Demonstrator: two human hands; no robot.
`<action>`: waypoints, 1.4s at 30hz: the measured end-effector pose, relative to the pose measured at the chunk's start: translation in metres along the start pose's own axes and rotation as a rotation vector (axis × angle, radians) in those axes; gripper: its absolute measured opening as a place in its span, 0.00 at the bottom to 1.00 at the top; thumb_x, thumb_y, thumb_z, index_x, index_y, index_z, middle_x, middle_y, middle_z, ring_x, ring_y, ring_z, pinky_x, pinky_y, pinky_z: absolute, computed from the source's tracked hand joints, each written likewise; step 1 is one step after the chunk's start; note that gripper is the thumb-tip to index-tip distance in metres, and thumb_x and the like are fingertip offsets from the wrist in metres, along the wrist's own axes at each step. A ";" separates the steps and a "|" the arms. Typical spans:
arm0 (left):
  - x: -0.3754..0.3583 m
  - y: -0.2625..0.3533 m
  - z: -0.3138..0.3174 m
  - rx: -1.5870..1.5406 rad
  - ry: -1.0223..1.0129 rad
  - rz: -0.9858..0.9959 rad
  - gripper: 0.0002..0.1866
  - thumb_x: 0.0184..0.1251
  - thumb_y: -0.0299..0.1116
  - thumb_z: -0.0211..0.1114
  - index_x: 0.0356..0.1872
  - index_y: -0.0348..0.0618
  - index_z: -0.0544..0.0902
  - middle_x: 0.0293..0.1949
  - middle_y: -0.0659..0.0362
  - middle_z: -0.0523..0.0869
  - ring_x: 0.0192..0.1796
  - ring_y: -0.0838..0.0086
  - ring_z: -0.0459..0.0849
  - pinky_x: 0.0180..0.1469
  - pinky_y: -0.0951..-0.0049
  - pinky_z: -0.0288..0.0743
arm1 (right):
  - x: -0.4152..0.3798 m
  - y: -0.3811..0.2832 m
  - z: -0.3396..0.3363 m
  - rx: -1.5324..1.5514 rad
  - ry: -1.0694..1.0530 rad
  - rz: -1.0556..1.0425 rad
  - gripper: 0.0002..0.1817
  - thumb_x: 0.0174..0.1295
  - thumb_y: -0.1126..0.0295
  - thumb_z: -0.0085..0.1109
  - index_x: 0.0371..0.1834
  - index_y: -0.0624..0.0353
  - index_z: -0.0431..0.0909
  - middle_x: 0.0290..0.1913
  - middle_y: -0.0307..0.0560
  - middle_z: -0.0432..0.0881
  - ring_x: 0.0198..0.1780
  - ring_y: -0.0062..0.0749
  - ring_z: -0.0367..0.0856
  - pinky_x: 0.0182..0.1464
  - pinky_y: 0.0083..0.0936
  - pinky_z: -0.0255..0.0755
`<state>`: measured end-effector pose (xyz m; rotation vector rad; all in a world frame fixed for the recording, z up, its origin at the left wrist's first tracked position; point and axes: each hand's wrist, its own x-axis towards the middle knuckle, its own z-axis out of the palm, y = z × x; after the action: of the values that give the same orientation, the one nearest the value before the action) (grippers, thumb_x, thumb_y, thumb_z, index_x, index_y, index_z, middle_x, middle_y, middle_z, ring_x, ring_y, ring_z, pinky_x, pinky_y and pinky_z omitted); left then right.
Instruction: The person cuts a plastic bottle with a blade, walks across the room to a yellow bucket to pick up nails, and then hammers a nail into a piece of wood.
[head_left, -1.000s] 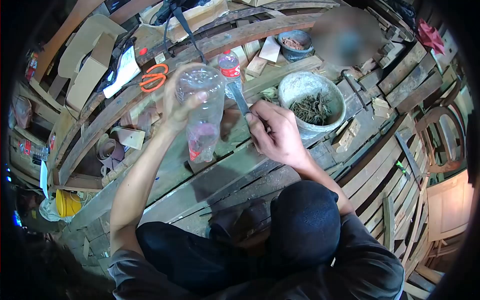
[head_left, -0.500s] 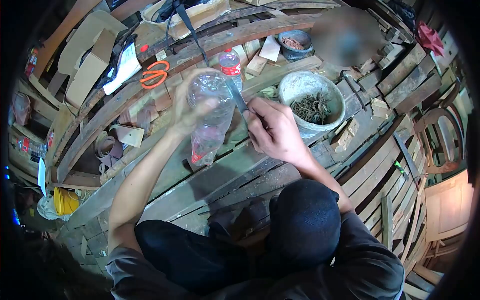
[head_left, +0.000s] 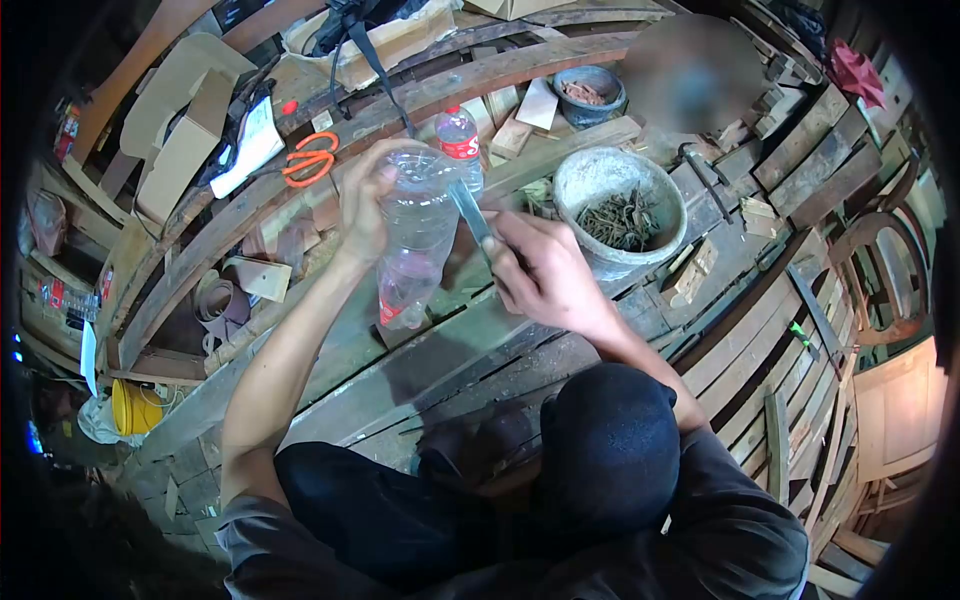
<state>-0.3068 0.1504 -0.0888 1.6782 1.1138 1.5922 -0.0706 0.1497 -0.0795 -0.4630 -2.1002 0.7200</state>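
Observation:
A large clear plastic bottle (head_left: 415,215) stands slightly tilted over the planks, its broad rounded end up and a bit of red label near its lower end. My left hand (head_left: 365,205) is wrapped around its left side near the top. In my right hand (head_left: 543,265) I grip a knife with a flat metal blade (head_left: 468,212), its handle hidden by my fingers. The blade's tip points up at the bottle's upper right side, overlapping its edge in this view. Just behind stands a smaller bottle (head_left: 459,140) with a red label and cap.
Right of my hands is a grey bucket (head_left: 580,180) holding dry plant-like scraps. Farther back sits a dark bowl (head_left: 615,103) of reddish pieces. Orange-handled scissors (head_left: 309,160) lie at the left, near a cardboard box (head_left: 185,150). A hammer (head_left: 708,180) rests at the right. Wooden planks surround everything.
My left hand has shifted from across the bottle's front to its left side. The knife has moved slightly left and down, its tip staying by the bottle's upper edge.

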 end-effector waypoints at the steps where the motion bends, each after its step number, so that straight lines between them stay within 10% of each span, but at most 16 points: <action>1: 0.001 0.002 0.000 0.011 0.006 0.004 0.29 0.60 0.48 0.50 0.50 0.31 0.81 0.46 0.52 0.87 0.51 0.70 0.83 0.56 0.70 0.73 | -0.001 0.002 -0.001 -0.006 -0.004 0.009 0.03 0.60 0.79 0.54 0.33 0.66 0.71 0.27 0.59 0.76 0.29 0.59 0.78 0.32 0.43 0.70; 5: -0.009 0.003 0.020 0.017 0.042 -0.041 0.29 0.60 0.47 0.49 0.49 0.31 0.82 0.44 0.52 0.88 0.50 0.68 0.84 0.57 0.68 0.74 | 0.011 -0.003 -0.012 -0.098 0.017 -0.035 0.04 0.62 0.77 0.54 0.34 0.66 0.71 0.27 0.58 0.76 0.29 0.58 0.78 0.32 0.43 0.71; 6: -0.007 0.004 0.016 0.084 0.012 -0.012 0.28 0.60 0.47 0.49 0.48 0.31 0.81 0.44 0.52 0.87 0.49 0.68 0.84 0.56 0.69 0.74 | 0.011 0.003 -0.007 -0.121 0.087 -0.126 0.05 0.68 0.78 0.50 0.32 0.67 0.71 0.22 0.47 0.69 0.19 0.33 0.73 0.25 0.29 0.67; 11: -0.002 0.005 0.005 0.041 0.031 -0.006 0.29 0.58 0.48 0.50 0.48 0.30 0.81 0.44 0.51 0.87 0.49 0.69 0.84 0.54 0.70 0.74 | -0.001 0.008 0.000 -0.021 0.023 -0.029 0.05 0.64 0.76 0.54 0.33 0.65 0.70 0.25 0.59 0.74 0.28 0.58 0.77 0.31 0.44 0.70; 22: -0.011 0.005 0.016 0.099 0.024 -0.010 0.28 0.56 0.47 0.50 0.48 0.33 0.83 0.42 0.54 0.88 0.46 0.70 0.84 0.51 0.70 0.75 | 0.009 0.005 -0.002 -0.094 0.130 -0.119 0.04 0.64 0.78 0.54 0.31 0.66 0.72 0.22 0.52 0.70 0.22 0.47 0.72 0.28 0.36 0.67; 29: -0.006 0.006 0.018 0.176 0.046 0.105 0.27 0.57 0.47 0.51 0.47 0.33 0.83 0.41 0.54 0.88 0.45 0.70 0.85 0.50 0.70 0.76 | 0.003 0.006 -0.005 -0.080 0.074 -0.059 0.03 0.59 0.78 0.55 0.32 0.65 0.71 0.26 0.58 0.74 0.28 0.59 0.76 0.31 0.44 0.69; 42: -0.023 -0.001 0.038 0.114 0.011 -0.012 0.23 0.61 0.42 0.51 0.40 0.31 0.86 0.35 0.53 0.88 0.39 0.71 0.84 0.45 0.71 0.73 | 0.005 0.004 0.000 -0.046 0.206 -0.076 0.05 0.63 0.78 0.56 0.30 0.67 0.72 0.21 0.52 0.68 0.21 0.41 0.66 0.25 0.32 0.62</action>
<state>-0.2690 0.1366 -0.1062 1.7337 1.2384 1.5582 -0.0734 0.1551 -0.0791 -0.4596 -1.9332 0.5570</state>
